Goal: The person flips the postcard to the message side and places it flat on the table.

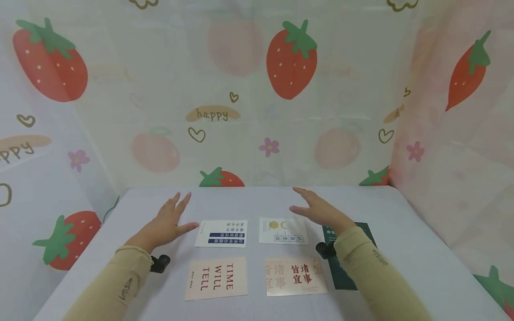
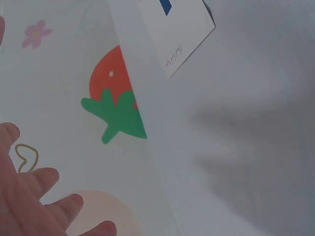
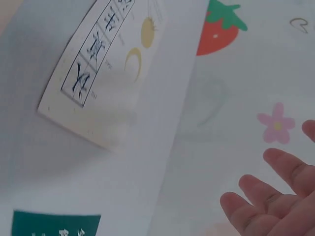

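Behind everything, I see a wide curtain [image 1: 160, 80] printed with strawberries, hearts and flowers, its sides folding forward around a white table [image 1: 257, 200]. Two tan sleeves come in from the near edge, the left sleeve [image 1: 108, 285] and the right sleeve [image 1: 377, 276], each lettered near the cuff.

Out of them reach the bare hands. My left hand [image 1: 164, 225] is released, its fingers spread and holding nothing, just beside the left edge of the blue-barred card. My right hand [image 1: 321, 211] is likewise released, fingers extended above the far right part of the sun card. In both wrist views I find the fingers raised in front of the curtain, apart from the cards.

Five cards lie on the table. The green card [image 1: 340, 276] is on the right, partly hidden by my right forearm. Left of it, the nearer row has the TIME card [image 1: 217, 278] and the red-lettered card [image 1: 296, 276]; the farther row has the blue-barred card [image 1: 221, 234] and the sun card [image 1: 283, 231], with a gap between neighbours.

Smallest, a black device [image 1: 160, 264] sits at my left cuff and another at my right.
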A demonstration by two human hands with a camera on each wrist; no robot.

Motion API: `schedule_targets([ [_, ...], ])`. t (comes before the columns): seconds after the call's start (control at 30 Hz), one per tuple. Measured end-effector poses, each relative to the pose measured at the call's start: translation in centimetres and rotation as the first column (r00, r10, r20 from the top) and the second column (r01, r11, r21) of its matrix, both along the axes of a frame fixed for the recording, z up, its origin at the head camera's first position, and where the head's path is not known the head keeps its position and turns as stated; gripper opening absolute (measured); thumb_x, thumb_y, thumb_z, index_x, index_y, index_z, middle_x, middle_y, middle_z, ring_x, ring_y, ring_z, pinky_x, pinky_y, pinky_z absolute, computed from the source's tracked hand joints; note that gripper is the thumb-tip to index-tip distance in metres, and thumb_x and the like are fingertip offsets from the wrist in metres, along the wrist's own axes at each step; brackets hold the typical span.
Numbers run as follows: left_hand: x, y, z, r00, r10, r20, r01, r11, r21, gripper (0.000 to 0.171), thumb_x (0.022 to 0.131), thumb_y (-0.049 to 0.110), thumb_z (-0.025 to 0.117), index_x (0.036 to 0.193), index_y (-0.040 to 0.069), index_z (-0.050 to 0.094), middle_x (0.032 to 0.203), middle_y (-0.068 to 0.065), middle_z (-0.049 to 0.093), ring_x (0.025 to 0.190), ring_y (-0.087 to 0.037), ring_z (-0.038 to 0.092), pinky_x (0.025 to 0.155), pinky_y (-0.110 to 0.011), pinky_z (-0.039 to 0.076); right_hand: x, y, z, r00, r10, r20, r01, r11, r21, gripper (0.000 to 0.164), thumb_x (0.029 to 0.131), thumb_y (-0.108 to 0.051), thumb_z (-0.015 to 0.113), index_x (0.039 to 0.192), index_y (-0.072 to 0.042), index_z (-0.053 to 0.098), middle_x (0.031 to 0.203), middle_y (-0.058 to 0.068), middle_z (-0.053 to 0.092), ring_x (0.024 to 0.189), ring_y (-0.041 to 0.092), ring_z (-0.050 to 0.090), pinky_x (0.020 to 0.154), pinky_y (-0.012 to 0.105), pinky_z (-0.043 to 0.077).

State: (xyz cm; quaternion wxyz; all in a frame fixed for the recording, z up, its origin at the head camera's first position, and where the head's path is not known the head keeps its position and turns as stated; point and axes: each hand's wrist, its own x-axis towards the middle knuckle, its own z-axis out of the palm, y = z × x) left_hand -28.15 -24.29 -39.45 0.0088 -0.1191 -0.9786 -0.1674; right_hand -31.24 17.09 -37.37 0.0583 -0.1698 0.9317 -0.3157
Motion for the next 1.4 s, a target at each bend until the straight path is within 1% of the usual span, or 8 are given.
schedule_targets([
  [0.17,-0.3,0.2,-0.1,1.0,-0.001,0.017,-0.001,0.995,0.097,0.094,0.082,0.063,0.049,0.147,0.014,0.002,0.148,-0.027,0.001,0.133,-0.048,0.006,0.102,-0.064,0.012,-0.2,-0.9,0.0,0.999,-0.014,0.03,0.016,0.998,-0.056,0.072,0.087,-0.047,0.055,0.145,-0.021,0.023,0.15,0.011,0.022,0.135,0.035,0.02,0.104,0.058,0.022],
  [0.37,-0.8,0.2,-0.2,0.999,0.007,0.053,-0.018,0.977,0.212,0.089,0.086,0.061,0.044,0.147,0.012,0.003,0.149,-0.027,0.001,0.134,-0.046,0.003,0.104,-0.063,0.009,-0.3,-2.2,-0.4,0.99,-0.07,0.122,0.091,0.98,-0.177,0.069,0.085,-0.05,0.056,0.143,-0.025,0.028,0.146,0.009,0.031,0.133,0.035,0.027,0.099,0.062,0.027],
  [0.47,-1.0,0.0,-0.4,0.997,0.021,0.075,-0.038,0.971,0.237,0.089,0.085,0.063,0.043,0.148,0.014,0.003,0.149,-0.026,0.003,0.135,-0.044,0.003,0.104,-0.063,0.009,-0.4,-3.0,-0.7,0.987,-0.082,0.141,0.113,0.967,-0.23,0.066,0.085,-0.046,0.058,0.142,-0.023,0.032,0.143,0.01,0.036,0.131,0.035,0.03,0.099,0.061,0.027],
  [0.6,-1.3,-0.4,-0.7,0.996,0.026,0.084,-0.046,0.965,0.256,0.09,0.084,0.063,0.045,0.148,0.015,0.004,0.149,-0.024,0.006,0.135,-0.044,0.007,0.104,-0.062,0.012,-0.5,-4.4,-1.0,0.982,-0.104,0.16,0.144,0.954,-0.263,0.062,0.085,-0.04,0.061,0.14,-0.023,0.036,0.139,0.008,0.04,0.129,0.033,0.035,0.098,0.06,0.03],
  [0.7,-1.6,-0.6,-1.0,0.994,0.024,0.103,-0.053,0.957,0.284,0.089,0.084,0.062,0.047,0.147,0.014,0.007,0.148,-0.024,0.01,0.133,-0.045,0.015,0.103,-0.061,0.017,-0.6,-5.4,-1.4,0.976,-0.118,0.181,0.164,0.952,-0.259,0.063,0.083,-0.04,0.064,0.138,-0.025,0.038,0.138,0.006,0.042,0.127,0.031,0.039,0.098,0.057,0.033],
  [0.87,-1.9,-0.8,-1.4,0.983,0.03,0.18,-0.089,0.94,0.329,0.09,0.082,0.066,0.045,0.147,0.016,0.01,0.147,-0.024,0.016,0.129,-0.044,0.027,0.1,-0.061,0.026,-0.7,-6.8,-2.2,0.967,-0.117,0.226,0.175,0.951,-0.256,0.065,0.081,-0.041,0.067,0.138,-0.026,0.039,0.137,0.005,0.044,0.125,0.031,0.041,0.097,0.055,0.035],
  [1.13,-2.2,-0.4,-2.1,0.969,0.042,0.244,-0.133,0.92,0.369,0.086,0.084,0.065,0.043,0.147,0.016,0.013,0.148,-0.023,0.017,0.13,-0.042,0.026,0.1,-0.059,0.028,-0.8,-8.3,-3.2,0.957,-0.129,0.26,0.195,0.949,-0.248,0.064,0.078,-0.04,0.069,0.135,-0.027,0.043,0.136,0.006,0.045,0.124,0.033,0.041,0.096,0.056,0.035],
  [1.4,-2.0,-0.4,-2.7,0.958,0.052,0.281,-0.16,0.912,0.378,0.08,0.085,0.062,0.044,0.145,0.015,0.02,0.144,-0.02,0.029,0.128,-0.042,0.03,0.098,-0.06,0.029,-0.9,-10.2,-4.5,0.956,-0.122,0.265,0.18,0.961,-0.208,0.062,0.079,-0.039,0.069,0.134,-0.024,0.045,0.131,0.006,0.05,0.121,0.032,0.043,0.094,0.053,0.039],
])
